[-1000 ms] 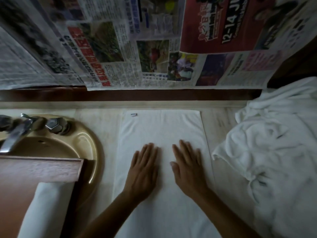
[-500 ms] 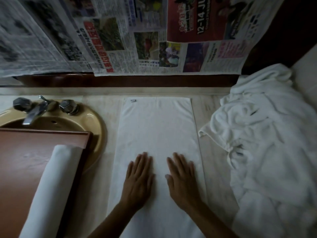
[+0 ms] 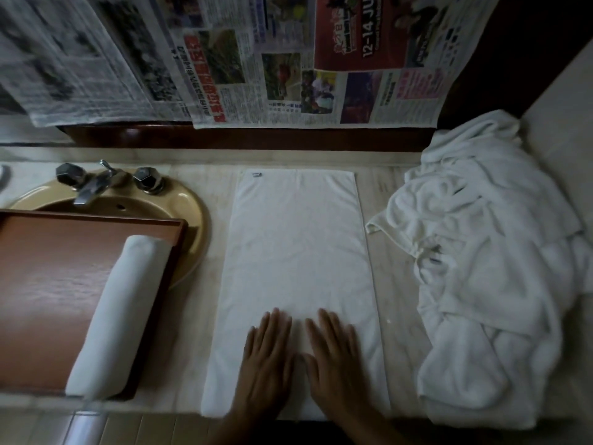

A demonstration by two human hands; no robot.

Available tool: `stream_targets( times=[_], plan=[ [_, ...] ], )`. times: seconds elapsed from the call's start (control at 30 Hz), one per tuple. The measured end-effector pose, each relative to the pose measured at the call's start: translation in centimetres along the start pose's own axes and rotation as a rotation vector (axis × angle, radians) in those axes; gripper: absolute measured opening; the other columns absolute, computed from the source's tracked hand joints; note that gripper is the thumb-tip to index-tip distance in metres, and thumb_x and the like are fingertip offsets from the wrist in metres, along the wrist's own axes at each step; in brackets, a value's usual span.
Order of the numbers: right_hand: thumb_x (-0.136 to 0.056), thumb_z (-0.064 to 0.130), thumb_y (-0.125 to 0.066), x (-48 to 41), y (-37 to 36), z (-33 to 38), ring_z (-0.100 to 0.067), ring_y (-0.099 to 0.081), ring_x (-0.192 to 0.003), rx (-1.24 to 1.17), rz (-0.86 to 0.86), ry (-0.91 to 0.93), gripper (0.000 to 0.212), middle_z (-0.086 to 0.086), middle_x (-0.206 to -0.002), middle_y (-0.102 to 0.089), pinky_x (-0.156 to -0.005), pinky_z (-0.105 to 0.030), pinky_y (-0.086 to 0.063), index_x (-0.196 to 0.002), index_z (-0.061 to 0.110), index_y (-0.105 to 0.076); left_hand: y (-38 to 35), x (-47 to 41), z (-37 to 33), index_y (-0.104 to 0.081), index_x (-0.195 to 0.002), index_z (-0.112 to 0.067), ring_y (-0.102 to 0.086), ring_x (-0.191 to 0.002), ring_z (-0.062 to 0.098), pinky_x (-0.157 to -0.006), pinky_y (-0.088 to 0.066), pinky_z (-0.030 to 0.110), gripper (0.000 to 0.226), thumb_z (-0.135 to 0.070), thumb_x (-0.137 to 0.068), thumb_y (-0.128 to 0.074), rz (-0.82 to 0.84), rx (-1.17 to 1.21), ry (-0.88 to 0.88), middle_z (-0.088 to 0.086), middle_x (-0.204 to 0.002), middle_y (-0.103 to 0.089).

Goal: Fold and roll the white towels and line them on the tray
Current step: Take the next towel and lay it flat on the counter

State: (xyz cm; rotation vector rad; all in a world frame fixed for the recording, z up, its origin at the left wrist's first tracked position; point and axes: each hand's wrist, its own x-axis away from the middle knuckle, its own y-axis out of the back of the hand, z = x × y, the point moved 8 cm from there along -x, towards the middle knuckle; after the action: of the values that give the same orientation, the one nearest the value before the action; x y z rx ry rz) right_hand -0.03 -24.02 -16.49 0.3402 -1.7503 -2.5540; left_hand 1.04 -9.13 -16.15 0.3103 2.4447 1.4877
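A white towel (image 3: 296, 252) lies flat in a long folded strip on the marble counter, a small tag at its far left corner. My left hand (image 3: 268, 358) and my right hand (image 3: 332, 358) rest side by side, palms down and fingers straight, on the strip's near end by the counter edge. A rolled white towel (image 3: 117, 314) lies along the right side of the brown wooden tray (image 3: 54, 284), which sits over the sink at the left.
A heap of loose white towels (image 3: 481, 268) fills the counter's right side. A tan sink (image 3: 189, 203) with a chrome tap (image 3: 93, 184) is partly under the tray. Newspaper sheets (image 3: 272, 65) cover the wall behind. The counter's front edge runs just below my hands.
Both hands have slid along the towel toward me, from its middle to its near end. The view has tilted down, showing more of the tray and the rolled towel.
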Motion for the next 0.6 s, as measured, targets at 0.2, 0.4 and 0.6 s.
stream_targets(
  times=[0.2,0.4,0.6],
  plan=[
    [-0.105,0.044,-0.034,2.1,2.1,-8.2,-0.031,-0.024,-0.154,0.153,0.049,-0.18,0.061,-0.01,-0.167,-0.025,-0.116,-0.062,-0.028,-0.156,0.01,-0.039,2.9,3.7,7.6,-0.034,-0.159,-0.016,-0.022,-0.156,0.026,-0.121,-0.026,0.051,0.06,-0.039,-0.103,-0.037,0.033,-0.107,0.074,0.005,-0.169,-0.02],
    [-0.104,0.046,-0.036,-1.1,1.9,-5.1,-0.032,-0.021,-0.155,0.131,0.031,-0.208,0.062,-0.012,-0.167,-0.025,-0.12,-0.058,-0.024,-0.157,0.014,-0.037,2.9,0.7,7.3,-0.015,-0.164,-0.021,-0.003,-0.159,0.022,-0.125,-0.011,0.045,0.065,-0.049,-0.106,-0.024,0.117,-0.066,0.059,0.005,-0.172,-0.007],
    [-0.103,0.049,-0.039,-1.1,-0.2,-1.6,-0.031,-0.018,-0.156,0.139,0.064,-0.22,0.064,-0.012,-0.167,-0.025,-0.123,-0.058,-0.016,-0.158,0.017,-0.036,1.6,1.1,7.3,-0.01,-0.164,-0.026,0.003,-0.158,0.019,-0.125,-0.006,0.042,0.067,-0.059,-0.107,-0.02,0.192,-0.138,0.0,0.002,-0.172,0.0]
  ],
)
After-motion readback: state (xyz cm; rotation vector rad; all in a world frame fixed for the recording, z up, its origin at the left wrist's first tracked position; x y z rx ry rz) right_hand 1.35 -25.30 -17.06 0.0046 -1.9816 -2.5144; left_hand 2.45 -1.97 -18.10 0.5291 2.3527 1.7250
